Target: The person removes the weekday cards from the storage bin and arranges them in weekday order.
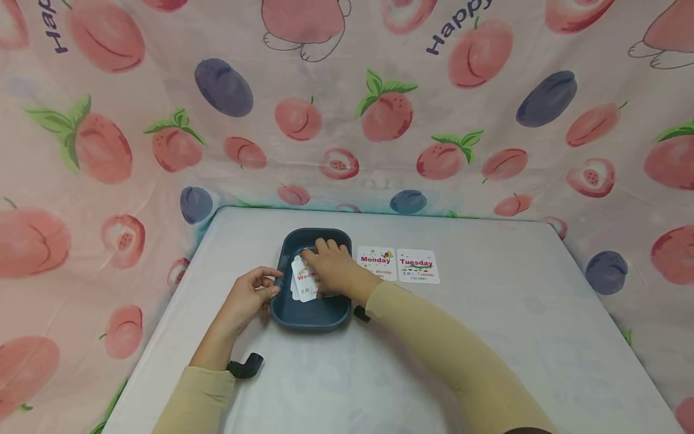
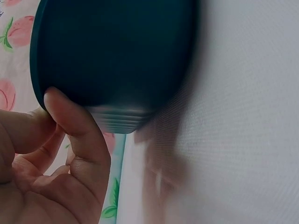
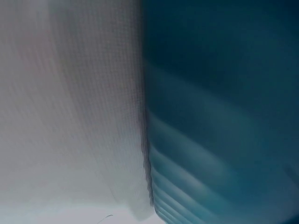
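In the head view, a dark blue tray with rounded corners stands on the white table. My left hand pinches its left rim between thumb and finger; in the left wrist view the fingertips lie against the tray wall. Inside the tray is a small stack of white cards, with a tilted Wednesday card on top. Over it reaches my right hand, fingers curled about the card's edges and covering its right part. The right wrist view shows only the tray's ribbed outer side, blurred.
Right of the tray lie a Monday card, partly covered by my right forearm, and a Tuesday card beside it. A fruit-print curtain hangs behind the white table and at both sides.
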### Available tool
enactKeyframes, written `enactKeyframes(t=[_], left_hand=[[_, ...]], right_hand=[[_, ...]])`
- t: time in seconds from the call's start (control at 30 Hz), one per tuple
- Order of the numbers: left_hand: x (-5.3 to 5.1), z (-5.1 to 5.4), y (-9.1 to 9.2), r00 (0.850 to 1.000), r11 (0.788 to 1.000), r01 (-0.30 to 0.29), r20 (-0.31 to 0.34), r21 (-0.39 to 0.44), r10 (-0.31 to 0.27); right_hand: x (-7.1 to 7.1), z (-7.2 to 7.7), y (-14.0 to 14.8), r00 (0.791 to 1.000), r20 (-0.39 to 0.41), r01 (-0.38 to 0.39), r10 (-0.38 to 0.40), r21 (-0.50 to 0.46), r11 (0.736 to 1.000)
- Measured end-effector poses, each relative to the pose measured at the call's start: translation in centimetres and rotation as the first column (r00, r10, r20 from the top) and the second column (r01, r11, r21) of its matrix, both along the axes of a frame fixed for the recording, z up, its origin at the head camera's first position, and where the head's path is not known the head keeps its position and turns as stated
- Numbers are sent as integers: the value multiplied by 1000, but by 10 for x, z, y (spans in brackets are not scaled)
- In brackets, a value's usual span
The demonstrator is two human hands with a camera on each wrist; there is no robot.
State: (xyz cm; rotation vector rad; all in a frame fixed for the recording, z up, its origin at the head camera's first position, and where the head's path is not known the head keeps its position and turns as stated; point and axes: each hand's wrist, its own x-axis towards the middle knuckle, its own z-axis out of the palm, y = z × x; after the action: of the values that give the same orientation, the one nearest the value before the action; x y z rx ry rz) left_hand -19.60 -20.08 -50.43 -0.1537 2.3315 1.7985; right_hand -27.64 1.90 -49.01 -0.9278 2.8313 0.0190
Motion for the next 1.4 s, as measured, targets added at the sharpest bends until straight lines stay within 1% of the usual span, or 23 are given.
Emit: enactKeyframes(t=[0.2, 0.4, 0.6, 0.87, 1.13, 1.27, 1.4], left_hand=[[1, 1, 0, 1000, 1000, -1, 4, 0, 1], [1, 0, -1, 1000, 1000, 0, -1, -4, 0], [1, -1, -1, 1000, 1000, 1, -8, -10, -1], [0, -4, -2, 1000, 1000, 3, -17, -11, -3], [0, -5, -3, 1000, 1000, -1, -17, -9, 1], [0, -6, -2, 1000, 1000, -4, -15, -9, 4], [0, -7, -2, 1000, 1000, -8, -7, -8, 8]], right_hand=[[1, -3, 1, 1000, -28, -7, 7, -14, 1000], [3, -2, 2, 998, -60, -20, 19, -20, 1000], [5, -2, 3, 997, -80, -15, 12, -35, 999], [7, -4, 4, 998, -60, 4, -9, -86, 996], [9, -2, 5, 997, -83, 0, -10, -115, 993], [11, 0, 8, 998, -67, 10, -20, -137, 991], [12, 1, 11, 999, -19, 40, -44, -185, 982]])
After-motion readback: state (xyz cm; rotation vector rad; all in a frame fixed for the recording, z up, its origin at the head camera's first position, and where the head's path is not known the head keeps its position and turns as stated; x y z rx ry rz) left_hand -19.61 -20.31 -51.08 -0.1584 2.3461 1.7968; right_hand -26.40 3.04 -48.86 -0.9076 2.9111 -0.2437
